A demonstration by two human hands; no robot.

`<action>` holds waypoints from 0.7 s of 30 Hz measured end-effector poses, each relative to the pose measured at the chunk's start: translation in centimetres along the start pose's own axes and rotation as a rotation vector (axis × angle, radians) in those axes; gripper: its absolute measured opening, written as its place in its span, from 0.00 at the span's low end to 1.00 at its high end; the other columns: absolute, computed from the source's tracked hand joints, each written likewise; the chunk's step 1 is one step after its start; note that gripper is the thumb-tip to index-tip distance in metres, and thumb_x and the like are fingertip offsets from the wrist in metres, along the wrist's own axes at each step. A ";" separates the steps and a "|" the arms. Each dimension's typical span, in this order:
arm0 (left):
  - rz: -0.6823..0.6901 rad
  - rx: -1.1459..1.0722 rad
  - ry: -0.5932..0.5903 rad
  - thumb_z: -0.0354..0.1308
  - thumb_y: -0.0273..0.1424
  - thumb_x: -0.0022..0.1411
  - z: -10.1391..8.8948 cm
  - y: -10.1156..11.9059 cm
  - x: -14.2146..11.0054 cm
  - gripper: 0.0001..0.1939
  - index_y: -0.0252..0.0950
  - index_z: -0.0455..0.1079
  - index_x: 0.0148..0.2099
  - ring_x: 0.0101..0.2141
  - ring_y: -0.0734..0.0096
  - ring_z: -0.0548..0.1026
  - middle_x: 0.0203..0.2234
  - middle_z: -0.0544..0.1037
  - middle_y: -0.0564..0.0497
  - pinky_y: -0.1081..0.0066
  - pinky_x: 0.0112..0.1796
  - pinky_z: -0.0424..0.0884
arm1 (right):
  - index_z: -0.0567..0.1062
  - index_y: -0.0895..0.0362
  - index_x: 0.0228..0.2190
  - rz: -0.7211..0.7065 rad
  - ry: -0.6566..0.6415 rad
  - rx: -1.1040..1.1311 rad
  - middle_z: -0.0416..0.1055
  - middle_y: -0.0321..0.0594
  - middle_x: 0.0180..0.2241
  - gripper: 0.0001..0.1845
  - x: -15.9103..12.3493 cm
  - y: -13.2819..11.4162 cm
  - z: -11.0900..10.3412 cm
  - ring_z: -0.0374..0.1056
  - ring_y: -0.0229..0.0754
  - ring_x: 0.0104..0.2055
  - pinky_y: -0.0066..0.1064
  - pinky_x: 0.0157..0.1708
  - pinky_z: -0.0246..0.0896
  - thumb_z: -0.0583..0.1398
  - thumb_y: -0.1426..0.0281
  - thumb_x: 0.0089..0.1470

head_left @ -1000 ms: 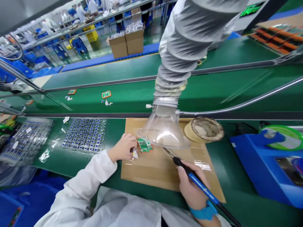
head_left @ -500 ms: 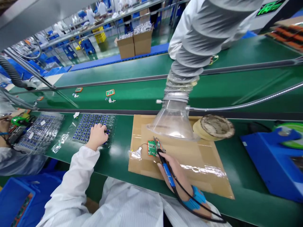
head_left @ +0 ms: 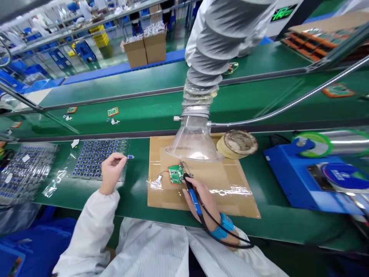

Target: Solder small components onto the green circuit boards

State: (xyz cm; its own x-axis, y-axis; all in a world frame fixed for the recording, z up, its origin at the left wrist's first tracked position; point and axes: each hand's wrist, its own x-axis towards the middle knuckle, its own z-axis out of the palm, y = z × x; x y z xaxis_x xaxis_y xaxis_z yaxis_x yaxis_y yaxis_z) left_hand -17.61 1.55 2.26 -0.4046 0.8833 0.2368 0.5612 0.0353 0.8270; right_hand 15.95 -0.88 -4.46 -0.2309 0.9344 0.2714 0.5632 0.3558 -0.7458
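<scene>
Between the thumb and forefinger of my left hand [head_left: 112,169] is a small blue-faced electronic part [head_left: 130,157], its end sticking out to the right. Beneath and beside that hand lies a clear plastic tray [head_left: 95,156] with rows of similar parts. My right hand [head_left: 201,194] grips a soldering iron [head_left: 193,197] with a blue and black handle. The iron's tip end is by the right edge of a green circuit board [head_left: 175,174] with an orange border. A wire joins the board to a small white piece [head_left: 157,181]. Both lie on a cardboard sheet [head_left: 230,200].
A clear fume hood [head_left: 194,142] on a grey duct hangs above the board. Behind it stands a round tan pot [head_left: 238,144]. On the right is a blue solder-wire feeder [head_left: 288,177]. Another parts tray [head_left: 25,169] lies far left. Circuit boards [head_left: 113,111] rest on the green belt.
My left hand has lifted from the tray with one small blue-faced part in its fingertips. The camera view has shifted right. My right hand still holds the iron at the board.
</scene>
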 end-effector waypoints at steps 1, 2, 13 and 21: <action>-0.037 -0.174 0.016 0.62 0.40 0.59 1.6 0.7 -0.7 0.10 0.38 0.70 0.34 0.40 0.63 0.79 0.36 0.80 0.48 0.65 0.42 0.75 | 0.73 0.51 0.54 0.018 -0.003 -0.001 0.81 0.44 0.46 0.20 0.0 0.0 0.0 0.78 0.57 0.46 0.48 0.45 0.76 0.59 0.64 0.61; -0.082 -0.324 0.011 0.62 0.40 0.59 3.1 1.5 -1.4 0.11 0.38 0.70 0.34 0.43 0.63 0.79 0.38 0.81 0.46 0.64 0.44 0.75 | 0.73 0.51 0.53 0.034 -0.003 0.000 0.81 0.45 0.46 0.19 0.0 0.0 -0.1 0.78 0.57 0.46 0.49 0.44 0.75 0.59 0.64 0.61; -0.279 -0.301 -0.778 0.66 0.41 0.57 9.6 6.2 -5.9 0.14 0.33 0.77 0.32 0.21 0.77 0.68 0.22 0.77 0.50 0.75 0.24 0.63 | 0.72 0.51 0.50 0.299 0.194 0.596 0.80 0.42 0.42 0.18 1.4 -3.1 1.8 0.78 0.46 0.44 0.42 0.48 0.75 0.65 0.63 0.59; -0.124 -0.165 -0.724 0.62 0.38 0.60 9.3 6.3 -6.0 0.12 0.34 0.80 0.32 0.22 0.75 0.66 0.21 0.76 0.51 0.75 0.25 0.62 | 0.74 0.52 0.42 0.373 0.204 0.745 0.78 0.37 0.35 0.16 2.8 -4.2 1.9 0.77 0.42 0.36 0.38 0.41 0.77 0.68 0.62 0.54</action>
State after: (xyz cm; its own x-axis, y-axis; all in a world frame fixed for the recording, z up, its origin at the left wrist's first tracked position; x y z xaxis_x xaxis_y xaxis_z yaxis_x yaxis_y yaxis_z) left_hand -4.95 0.83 1.27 0.1500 0.9660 -0.2104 0.4037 0.1345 0.9050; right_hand 11.41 0.23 -1.77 0.0537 0.9983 -0.0204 -0.1108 -0.0143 -0.9937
